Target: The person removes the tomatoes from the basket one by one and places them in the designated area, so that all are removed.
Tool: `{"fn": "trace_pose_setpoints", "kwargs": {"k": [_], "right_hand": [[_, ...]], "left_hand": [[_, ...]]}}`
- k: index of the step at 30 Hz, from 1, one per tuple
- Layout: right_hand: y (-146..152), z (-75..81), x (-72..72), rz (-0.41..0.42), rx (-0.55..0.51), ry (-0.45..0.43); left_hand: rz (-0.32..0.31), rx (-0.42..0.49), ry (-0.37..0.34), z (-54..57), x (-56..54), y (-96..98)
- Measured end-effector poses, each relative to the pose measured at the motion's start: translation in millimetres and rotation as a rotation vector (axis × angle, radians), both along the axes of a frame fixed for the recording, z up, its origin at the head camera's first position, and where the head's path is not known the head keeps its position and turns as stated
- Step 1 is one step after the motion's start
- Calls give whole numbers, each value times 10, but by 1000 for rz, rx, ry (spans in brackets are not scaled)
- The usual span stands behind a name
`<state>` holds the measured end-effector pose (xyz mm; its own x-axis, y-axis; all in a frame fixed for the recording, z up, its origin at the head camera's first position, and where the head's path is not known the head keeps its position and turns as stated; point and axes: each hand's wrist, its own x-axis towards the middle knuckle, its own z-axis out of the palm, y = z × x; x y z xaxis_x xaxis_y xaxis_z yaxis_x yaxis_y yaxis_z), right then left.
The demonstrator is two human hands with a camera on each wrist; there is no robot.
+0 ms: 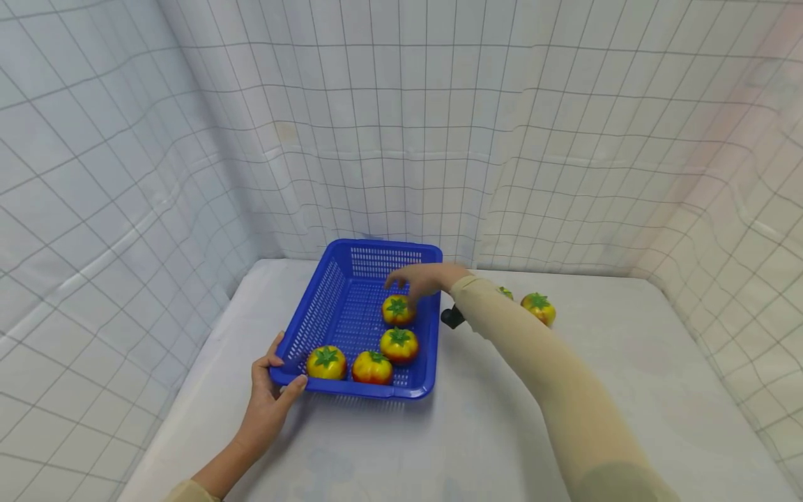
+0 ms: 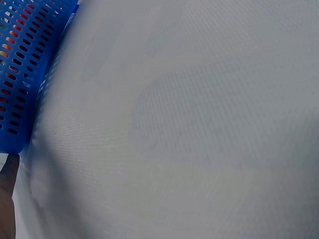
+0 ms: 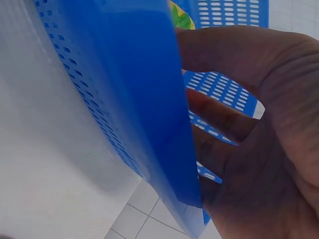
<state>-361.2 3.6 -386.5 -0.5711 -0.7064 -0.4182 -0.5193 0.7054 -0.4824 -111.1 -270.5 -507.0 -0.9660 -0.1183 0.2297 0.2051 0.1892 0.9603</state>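
A blue plastic basket (image 1: 389, 389) with slotted walls sits on the white table. Inside it, along the front and right side, lie several yellow-and-red fruits (image 1: 326, 362) with green leafy tops, like tomatoes or persimmons. My left hand (image 1: 266, 404) grips the basket's near left corner, thumb at the front rim and fingers along the left side. Over the right rim reaches my right hand (image 1: 426, 279), its fingers spread and loosely bent beside the rearmost fruit (image 1: 398, 311). The right wrist view shows the thumb near a fruit (image 3: 182, 17), mostly hidden behind the basket wall.
Right of the basket, a fruit (image 1: 538, 309) lies on the table (image 1: 627, 362); another fruit (image 1: 505, 292) is partly hidden behind my right sleeve. A black device (image 1: 452, 318) is at my right wrist. White grid-lined curtains (image 1: 401, 139) surround the table's back and sides.
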Motion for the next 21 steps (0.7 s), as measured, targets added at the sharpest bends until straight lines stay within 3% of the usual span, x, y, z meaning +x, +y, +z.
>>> {"fn": "trace_pose_setpoints", "kwargs": {"k": [14, 21], "right_hand": [[-122, -55, -23, 38, 188, 70], [-165, -75, -16, 53, 220, 62]], "left_hand": [[15, -30, -7, 11, 8, 15], [18, -10, -15, 16, 27, 18]]}}
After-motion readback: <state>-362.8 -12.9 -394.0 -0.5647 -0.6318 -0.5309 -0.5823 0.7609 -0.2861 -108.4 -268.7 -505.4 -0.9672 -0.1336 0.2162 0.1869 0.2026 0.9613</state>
